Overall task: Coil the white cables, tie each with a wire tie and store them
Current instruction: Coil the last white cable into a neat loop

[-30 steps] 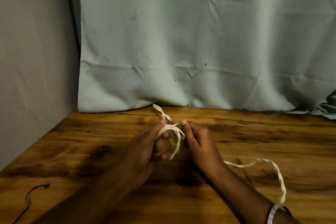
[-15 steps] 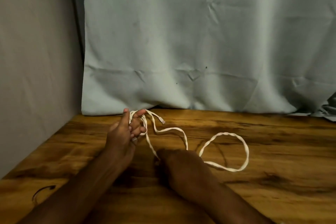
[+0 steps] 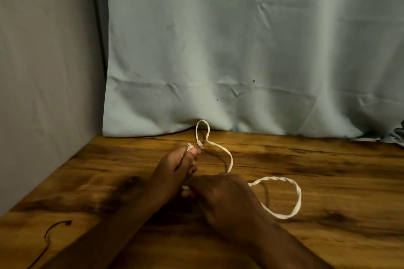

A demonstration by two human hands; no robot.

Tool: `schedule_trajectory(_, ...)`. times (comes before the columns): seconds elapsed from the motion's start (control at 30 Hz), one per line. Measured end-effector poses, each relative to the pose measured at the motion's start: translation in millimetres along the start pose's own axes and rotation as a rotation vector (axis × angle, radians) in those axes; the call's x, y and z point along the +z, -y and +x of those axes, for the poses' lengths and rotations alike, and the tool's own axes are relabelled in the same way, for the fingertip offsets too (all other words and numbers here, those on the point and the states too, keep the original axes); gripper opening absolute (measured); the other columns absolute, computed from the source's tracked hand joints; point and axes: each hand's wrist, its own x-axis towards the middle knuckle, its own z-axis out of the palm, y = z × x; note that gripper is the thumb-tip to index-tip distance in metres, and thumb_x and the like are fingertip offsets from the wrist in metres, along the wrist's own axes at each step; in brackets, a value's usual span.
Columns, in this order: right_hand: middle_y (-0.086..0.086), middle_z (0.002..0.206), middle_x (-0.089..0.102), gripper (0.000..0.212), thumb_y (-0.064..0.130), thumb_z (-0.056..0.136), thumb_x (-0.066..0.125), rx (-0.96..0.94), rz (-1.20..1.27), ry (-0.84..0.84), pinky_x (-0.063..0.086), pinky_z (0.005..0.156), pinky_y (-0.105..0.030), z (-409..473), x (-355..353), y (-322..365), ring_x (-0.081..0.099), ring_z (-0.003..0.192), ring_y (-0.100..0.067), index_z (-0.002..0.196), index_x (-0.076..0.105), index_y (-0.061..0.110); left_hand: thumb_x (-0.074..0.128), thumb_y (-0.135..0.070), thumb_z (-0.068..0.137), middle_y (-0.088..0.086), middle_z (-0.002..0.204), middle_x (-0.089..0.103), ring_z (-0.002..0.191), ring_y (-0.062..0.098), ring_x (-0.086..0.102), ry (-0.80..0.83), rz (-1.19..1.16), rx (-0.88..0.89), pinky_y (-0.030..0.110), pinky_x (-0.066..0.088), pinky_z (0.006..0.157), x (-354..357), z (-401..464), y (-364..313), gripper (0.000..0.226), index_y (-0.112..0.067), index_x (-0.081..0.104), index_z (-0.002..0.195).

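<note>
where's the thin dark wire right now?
Head view, bottom left: the thin dark wire lies on the wooden table near its front-left edge, left of the left forearm, apart from the white cable.

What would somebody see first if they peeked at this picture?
Probably the white cable, snaking in loops across the middle of the wooden table, bright against the dark wood. Both hands meet on it near the centre: the left hand pinches it at its fingertips, and the right hand holds it lower down. Behind them a big pale curtain fills the back.
</note>
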Motion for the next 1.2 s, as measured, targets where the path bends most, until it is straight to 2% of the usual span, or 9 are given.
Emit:
schedule_trajectory(0.13,0.007,0.084,0.071,0.015,0.036,0.103,0.055,0.037,0.054,-0.075,0.044,0.049,-0.034,-4.4,-0.7,-9.6,0.065,0.065,-0.014,0.102,0.066,0.026,0.044,-0.041,0.103,0.001,0.075,0.067,0.064,0.006,0.063,0.024,0.203,0.074,0.030,0.050,0.062,-0.2,-1.7,0.2,0.033,-0.018,0.068,0.106)
schedule_trajectory(0.27,0.009,0.090,0.074,0.009,0.031,0.097,0.066,0.052,0.036,-0.141,0.047,0.050,-0.028,-5.3,-3.2,-21.1,0.065,0.071,-0.011,0.105,0.069,0.030,0.040,-0.040,0.105,-0.013,0.068,0.061,0.061,0.002,0.057,0.136,0.227,0.112,0.029,0.045,0.063,-0.1,-3.9,1.4,0.033,-0.021,0.067,0.098)
schedule_trajectory(0.37,0.010,0.096,0.074,0.016,0.042,0.099,0.061,0.114,0.032,-0.141,0.054,0.060,-0.033,-5.0,-11.0,-37.2,0.069,0.080,-0.012,0.104,0.072,0.031,0.040,-0.038,0.106,-0.011,0.062,0.056,0.057,0.004,0.052,0.210,0.148,0.069,0.030,0.040,0.059,6.0,-8.3,-2.7,0.038,-0.017,0.061,0.083)
schedule_trajectory(0.53,0.013,0.089,0.069,0.038,0.059,0.103,0.046,0.183,0.017,-0.112,0.051,0.064,-0.039,-9.7,-18.4,-55.6,0.065,0.079,-0.008,0.097,0.068,0.029,0.040,-0.028,0.106,0.000,0.064,0.060,0.060,0.008,0.058,0.277,-0.147,-0.113,0.021,0.047,0.057,18.0,-14.5,-19.4,0.036,-0.006,0.064,0.093)
schedule_trajectory(0.67,0.013,0.082,0.062,0.033,0.051,0.106,0.043,0.191,0.096,-0.136,0.048,0.061,-0.040,-10.4,-15.1,-57.0,0.059,0.073,-0.008,0.093,0.063,0.028,0.037,-0.027,0.106,-0.010,0.057,0.049,0.049,0.002,0.042,0.329,-0.356,-0.204,0.019,0.041,0.054,16.6,-17.1,-28.2,0.037,-0.007,0.065,0.093)
schedule_trajectory(0.87,0.012,0.065,0.059,0.036,0.055,0.106,0.038,0.249,0.256,-0.162,0.046,0.056,-0.039,-15.0,-15.4,-67.9,0.057,0.058,-0.010,0.085,0.057,0.032,0.042,-0.045,0.102,-0.001,0.053,0.034,0.048,0.015,0.033,0.361,-0.520,-0.169,0.024,0.039,0.054,18.0,-24.1,-35.1,0.054,0.004,0.061,0.090)
schedule_trajectory(0.97,0.015,0.060,0.053,0.027,0.050,0.106,0.040,0.279,0.294,-0.181,0.043,0.054,-0.037,-17.0,-13.3,-73.3,0.055,0.055,-0.011,0.082,0.048,0.045,0.047,-0.043,0.097,-0.002,0.050,0.030,0.043,0.012,0.033,0.407,-0.621,-0.140,0.032,0.032,0.059,21.2,-27.8,-38.7,0.040,-0.008,0.058,0.081)
schedule_trajectory(1.07,0.012,0.061,0.055,0.032,0.049,0.107,0.040,0.292,0.401,-0.204,0.045,0.055,-0.042,-16.4,-9.2,-71.9,0.056,0.056,-0.013,0.078,0.049,0.041,0.049,-0.041,0.097,-0.005,0.049,0.025,0.040,0.008,0.026,0.456,-0.772,-0.176,0.030,0.034,0.056,24.6,-32.0,-44.1,0.036,-0.011,0.054,0.078)
schedule_trajectory(1.2,0.017,0.069,0.061,0.030,0.052,0.107,0.038,0.334,0.451,-0.164,0.048,0.060,-0.040,-15.3,-3.1,-71.4,0.060,0.064,-0.008,0.087,0.057,0.040,0.050,-0.039,0.100,-0.006,0.048,0.021,0.042,0.011,0.015,0.322,-0.860,-0.170,0.025,0.040,0.052,22.4,-28.3,-51.5,0.037,-0.014,0.057,0.073)
